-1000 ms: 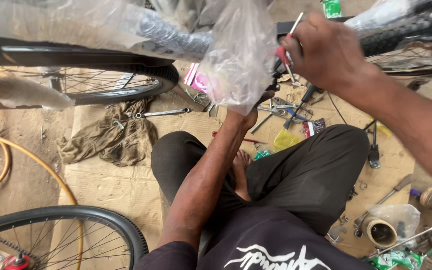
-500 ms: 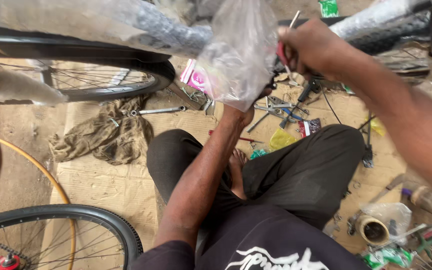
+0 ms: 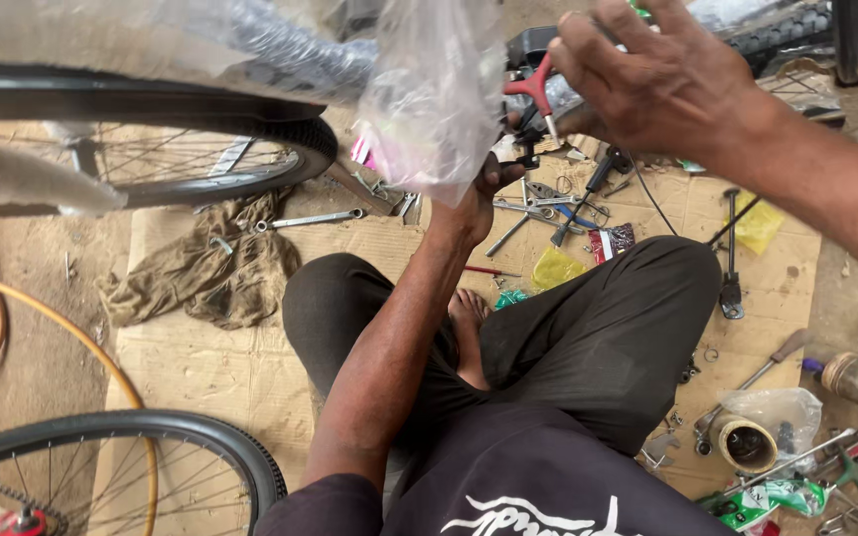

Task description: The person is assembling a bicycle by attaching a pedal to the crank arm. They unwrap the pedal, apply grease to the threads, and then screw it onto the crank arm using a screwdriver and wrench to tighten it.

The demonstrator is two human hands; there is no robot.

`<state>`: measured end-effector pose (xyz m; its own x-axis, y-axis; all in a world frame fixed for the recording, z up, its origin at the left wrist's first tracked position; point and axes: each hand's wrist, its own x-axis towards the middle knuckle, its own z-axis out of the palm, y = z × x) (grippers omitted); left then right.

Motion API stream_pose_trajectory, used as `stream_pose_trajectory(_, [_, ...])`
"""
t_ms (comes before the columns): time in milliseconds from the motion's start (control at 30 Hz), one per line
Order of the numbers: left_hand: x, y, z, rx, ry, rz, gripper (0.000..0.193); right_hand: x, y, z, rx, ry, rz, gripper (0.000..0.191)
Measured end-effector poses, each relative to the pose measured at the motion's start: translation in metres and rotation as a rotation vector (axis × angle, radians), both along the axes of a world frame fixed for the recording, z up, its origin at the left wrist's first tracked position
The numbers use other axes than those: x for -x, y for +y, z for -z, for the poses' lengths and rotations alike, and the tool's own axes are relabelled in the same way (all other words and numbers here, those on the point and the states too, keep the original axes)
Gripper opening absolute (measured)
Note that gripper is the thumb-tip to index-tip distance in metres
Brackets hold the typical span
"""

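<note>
I sit cross-legged on cardboard under a bicycle wrapped in clear plastic (image 3: 429,89). My right hand (image 3: 647,79) grips a red-handled Y-shaped wrench (image 3: 536,91) set against the plastic-wrapped handlebar (image 3: 548,50) at the top middle. My left hand (image 3: 474,203) reaches up from below and holds the underside of the handlebar part, partly hidden behind the hanging plastic. The wrench tip points down beside my left fingers.
A bicycle wheel (image 3: 151,149) hangs at upper left, another wheel (image 3: 151,447) lies at lower left. A brown rag (image 3: 201,273), spanners (image 3: 315,218), screwdrivers and yellow packets lie on the cardboard (image 3: 201,367). A tin (image 3: 747,444) and tools sit at lower right. A yellow hose (image 3: 42,318) curves at left.
My right hand with the red wrench has shifted left and down along the handlebar and turned. My left hand stays under the bar. The view has tilted slightly.
</note>
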<state>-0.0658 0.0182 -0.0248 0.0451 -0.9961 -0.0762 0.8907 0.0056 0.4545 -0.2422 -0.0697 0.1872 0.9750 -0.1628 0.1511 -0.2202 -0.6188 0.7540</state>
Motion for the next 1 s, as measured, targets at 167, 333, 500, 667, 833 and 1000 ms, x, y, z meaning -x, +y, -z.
stream_pose_trajectory(167, [0.001,0.001,0.011,-0.024,0.019,0.012,0.031,-0.025,-0.015,-0.008,-0.048,0.161,-0.014,0.060])
stream_pose_trajectory(333, [0.003,0.000,0.012,-0.010,-0.009,0.021,0.031,-0.035,-0.004,0.035,-0.804,-0.279,0.477,0.056])
stream_pose_trajectory(500, [0.002,0.001,0.006,-0.025,-0.024,0.003,0.028,-0.031,-0.012,0.050,-1.360,-0.644,0.813,0.039])
stream_pose_trajectory(667, [0.001,0.001,0.011,-0.032,-0.005,0.008,0.028,-0.026,0.010,0.023,-0.586,-0.426,0.279,0.022])
stream_pose_trajectory(833, [0.007,-0.002,0.021,0.006,0.019,-0.034,0.021,-0.012,0.008,-0.006,0.048,0.043,-0.034,0.033])
stream_pose_trajectory(1000, [0.006,0.000,0.021,-0.015,0.009,-0.020,0.022,-0.024,-0.012,0.013,-0.174,0.183,0.055,0.019])
